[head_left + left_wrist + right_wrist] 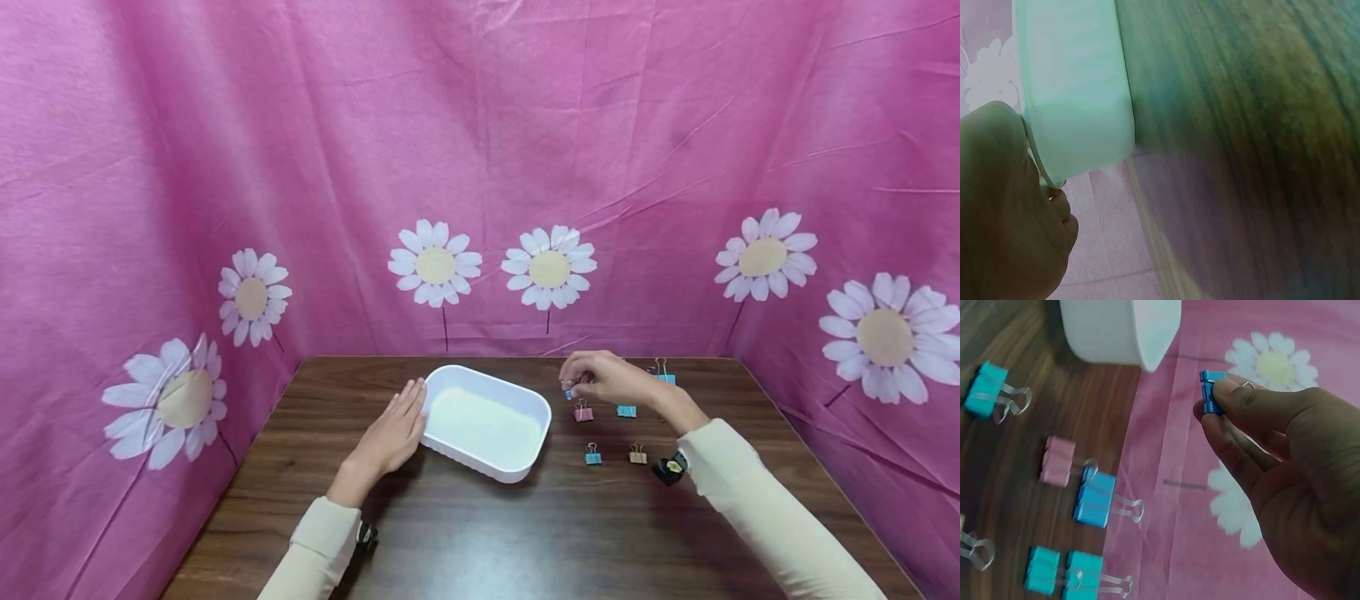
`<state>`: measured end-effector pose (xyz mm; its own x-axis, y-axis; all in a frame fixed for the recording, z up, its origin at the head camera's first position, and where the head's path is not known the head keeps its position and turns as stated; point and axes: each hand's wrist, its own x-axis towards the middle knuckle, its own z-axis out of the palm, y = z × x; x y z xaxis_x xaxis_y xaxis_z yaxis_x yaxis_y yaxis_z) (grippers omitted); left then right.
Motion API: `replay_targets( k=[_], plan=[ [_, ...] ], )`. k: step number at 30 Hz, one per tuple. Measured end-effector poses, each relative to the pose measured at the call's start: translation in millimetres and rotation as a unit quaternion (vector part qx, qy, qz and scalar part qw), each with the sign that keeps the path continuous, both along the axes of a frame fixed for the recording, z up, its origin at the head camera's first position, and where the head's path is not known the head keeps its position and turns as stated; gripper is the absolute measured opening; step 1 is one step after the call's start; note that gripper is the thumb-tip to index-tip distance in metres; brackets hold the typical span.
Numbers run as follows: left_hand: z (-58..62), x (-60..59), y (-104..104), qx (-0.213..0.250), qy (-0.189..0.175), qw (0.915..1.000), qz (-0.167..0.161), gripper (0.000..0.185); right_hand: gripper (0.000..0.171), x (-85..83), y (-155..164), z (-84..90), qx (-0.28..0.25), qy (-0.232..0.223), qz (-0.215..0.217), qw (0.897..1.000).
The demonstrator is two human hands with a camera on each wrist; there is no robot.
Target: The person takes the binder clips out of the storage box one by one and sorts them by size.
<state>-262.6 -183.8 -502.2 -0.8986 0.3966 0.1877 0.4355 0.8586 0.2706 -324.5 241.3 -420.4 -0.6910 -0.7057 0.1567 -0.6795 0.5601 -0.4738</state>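
Note:
A white plastic tub [525,400] lies on the dark wooden table [465,533], turned a little askew. My left hand [411,404] rests flat against the tub's left end with straight fingers; in the left wrist view the palm [1004,206] lies by the tub's rim [1075,87]. My right hand [581,379] hovers right of the tub and pinches a small blue binder clip [569,394] between thumb and fingertips, seen close in the right wrist view as the clip [1211,392] held above the table.
Several binder clips lie right of the tub: pink [583,412], teal [626,410], teal [592,455], tan [637,454], another teal [663,377] at the back. Pink daisy cloth [480,167] walls in the table on three sides.

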Motion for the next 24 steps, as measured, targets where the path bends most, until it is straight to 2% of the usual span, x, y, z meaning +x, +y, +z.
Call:
replay_targets(
  k=[7, 13, 17, 20, 24],
  plan=[
    [-0.6, 0.2, 0, 0.003, 0.002, 1.0000, -0.004, 0.056, 0.012, 18.8, 38, -7.8, -0.016, 0.008, -0.058, 0.998],
    [-0.8, 0.3, 0, 0.009, 0.013, 0.9999, -0.002, 0.056, 0.026, 31.7, 75, -21.4, -0.047, 0.052, -0.064, 0.995],
    [-0.2, 0.2, -1, 0.010, 0.017, 0.9998, -0.005, 0.056, 0.026, 44.2, 99, -32.8, -0.073, 0.074, -0.077, 0.992],
    [-0.2, -0.6, -1, 0.008, 0.016, 0.9998, -0.006, 0.056, 0.024, 54.3, 116, -41.1, -0.086, 0.073, -0.101, 0.988],
    [-0.5, -1.9, -1, 0.004, 0.016, 0.9999, -0.005, 0.056, 0.023, 63.9, 137, -52.3, -0.090, 0.048, -0.137, 0.985]
  ],
)
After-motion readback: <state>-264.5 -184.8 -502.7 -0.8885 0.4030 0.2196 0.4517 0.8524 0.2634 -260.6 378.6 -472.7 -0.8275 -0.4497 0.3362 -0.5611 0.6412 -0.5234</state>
